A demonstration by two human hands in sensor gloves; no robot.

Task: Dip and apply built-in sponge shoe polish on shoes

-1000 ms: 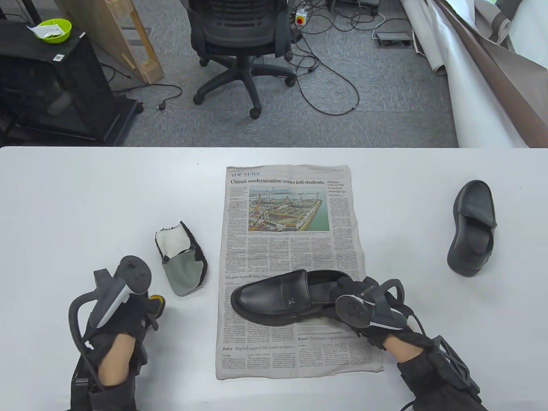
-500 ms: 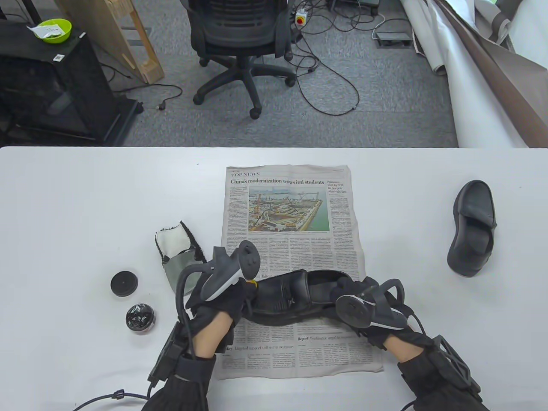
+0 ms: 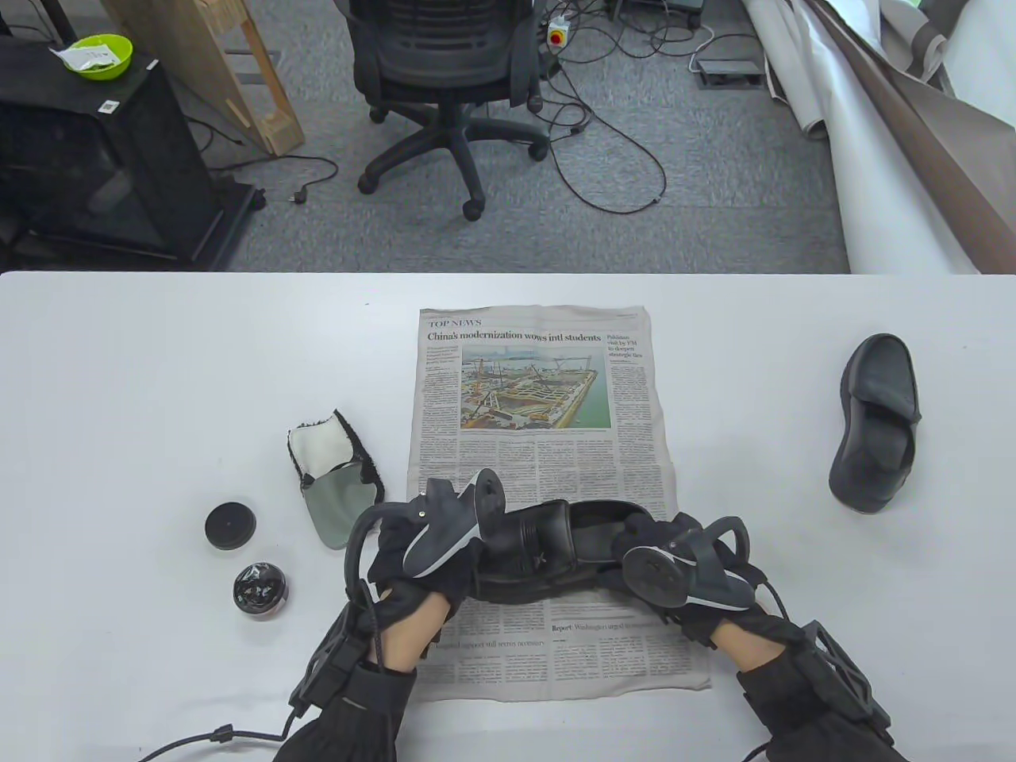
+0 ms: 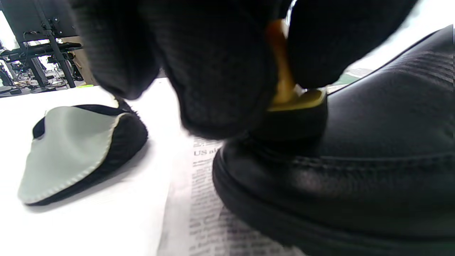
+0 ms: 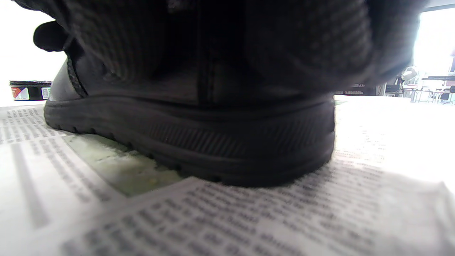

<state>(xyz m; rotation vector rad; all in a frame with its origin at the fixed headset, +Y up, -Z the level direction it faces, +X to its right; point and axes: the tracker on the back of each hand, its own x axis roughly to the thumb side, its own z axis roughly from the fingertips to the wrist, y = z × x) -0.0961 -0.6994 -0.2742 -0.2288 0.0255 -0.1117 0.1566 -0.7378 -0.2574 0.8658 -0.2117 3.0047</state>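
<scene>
1. One black shoe (image 3: 548,552) lies on its sole across the near part of a newspaper (image 3: 540,413), toe toward the left side of the table view, heel toward the right.
2. Pressed onto the toe of that shoe is a sponge applicator (image 4: 296,113): a dark sponge pad under a yellow plate with a yellow stem, seen plainly in the left wrist view.
3. The left hand (image 3: 432,563) pinches the yellow stem between its gloved fingers (image 4: 220,71), so its grip is narrow and closed round the applicator; in the table view this hand covers the toe.
4. The right hand (image 3: 675,563) sits at the heel, its fingers curled over the back of the shoe and into the opening; the right wrist view shows the glove draped over the heel above the ribbed sole.
5. Left of the newspaper, an open polish tin (image 3: 259,588) with dark glossy content stands on the white table (image 3: 143,381), and its black lid (image 3: 230,526) lies just beyond it, apart from it.
6. A polishing mitt (image 3: 337,476), grey and white with a black fuzzy edge, lies between the lid and the newspaper.
7. A second black shoe (image 3: 877,421) lies well apart on the right side of the table.
</scene>
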